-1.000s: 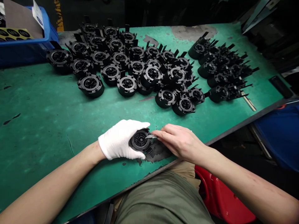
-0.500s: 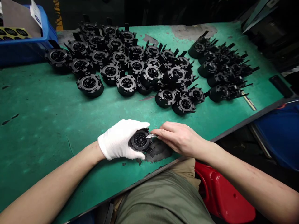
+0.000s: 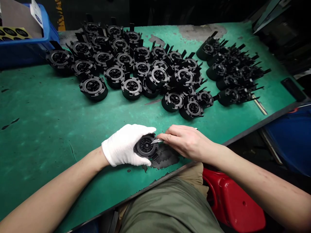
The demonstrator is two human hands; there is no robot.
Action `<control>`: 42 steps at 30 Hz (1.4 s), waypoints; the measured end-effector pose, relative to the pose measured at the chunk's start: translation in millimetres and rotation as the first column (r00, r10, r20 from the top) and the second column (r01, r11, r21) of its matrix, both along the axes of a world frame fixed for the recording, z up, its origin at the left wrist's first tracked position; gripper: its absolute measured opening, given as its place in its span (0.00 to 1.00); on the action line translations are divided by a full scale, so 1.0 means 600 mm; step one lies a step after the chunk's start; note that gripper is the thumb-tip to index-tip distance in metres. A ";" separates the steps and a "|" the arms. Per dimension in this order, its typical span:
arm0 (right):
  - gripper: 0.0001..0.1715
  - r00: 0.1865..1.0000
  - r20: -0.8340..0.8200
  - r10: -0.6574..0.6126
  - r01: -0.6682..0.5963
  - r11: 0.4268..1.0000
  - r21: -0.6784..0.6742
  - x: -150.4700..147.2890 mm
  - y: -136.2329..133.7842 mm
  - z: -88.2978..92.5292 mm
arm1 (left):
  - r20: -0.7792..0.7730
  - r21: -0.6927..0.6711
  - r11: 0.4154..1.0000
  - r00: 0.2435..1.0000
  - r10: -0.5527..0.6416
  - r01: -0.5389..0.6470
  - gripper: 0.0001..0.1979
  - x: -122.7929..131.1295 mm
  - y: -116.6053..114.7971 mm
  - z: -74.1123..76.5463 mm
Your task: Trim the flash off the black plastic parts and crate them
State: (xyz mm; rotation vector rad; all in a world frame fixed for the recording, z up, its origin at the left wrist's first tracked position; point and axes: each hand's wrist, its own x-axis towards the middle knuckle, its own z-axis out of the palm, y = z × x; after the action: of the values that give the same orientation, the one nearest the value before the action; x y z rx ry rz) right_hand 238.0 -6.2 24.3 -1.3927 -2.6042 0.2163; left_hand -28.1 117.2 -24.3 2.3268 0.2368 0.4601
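My left hand [image 3: 128,145], in a white glove, is wrapped round a round black plastic housing [image 3: 146,145] near the table's front edge. The housing's ringed, ribbed face points up towards me. My bare right hand [image 3: 186,140] is closed on a knife [image 3: 156,141] with a short, pointed metal blade. The blade reaches over the right side of the housing's face, its tip close to the inner ring; whether it touches cannot be made out. Most of the knife's handle is hidden in my fingers.
Several similar black housings [image 3: 132,86] stand in a large cluster across the table's back. A second group [image 3: 227,81] is at the right. A blue bin [image 3: 24,53] with round stickers sits at the far left. A red stool [image 3: 239,202] is below the green table's [image 3: 48,129] front edge.
My right hand and the knife have shifted very slightly. My left hand keeps its hold on the housing in the same spot.
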 end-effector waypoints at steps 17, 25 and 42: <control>0.18 0.984 0.075 0.163 -0.170 0.982 0.086 0.015 0.030 0.017 | 0.025 0.033 0.999 1.000 0.000 -0.001 0.50 0.002 0.001 -0.001; 0.17 0.981 0.035 0.192 -0.195 0.978 0.075 0.025 0.037 0.005 | 0.013 0.009 1.000 1.000 -0.005 0.005 0.51 0.001 0.002 0.001; 0.19 0.938 0.166 0.304 -0.318 0.945 0.071 0.032 0.055 0.020 | 0.028 0.022 1.000 1.000 -0.001 0.000 0.51 0.001 0.001 -0.003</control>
State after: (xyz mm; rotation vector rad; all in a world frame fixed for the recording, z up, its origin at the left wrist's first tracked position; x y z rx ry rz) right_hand 257.1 26.9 36.4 -0.9952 -2.9113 0.0233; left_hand -27.3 117.9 -26.3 2.3401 0.2186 0.4977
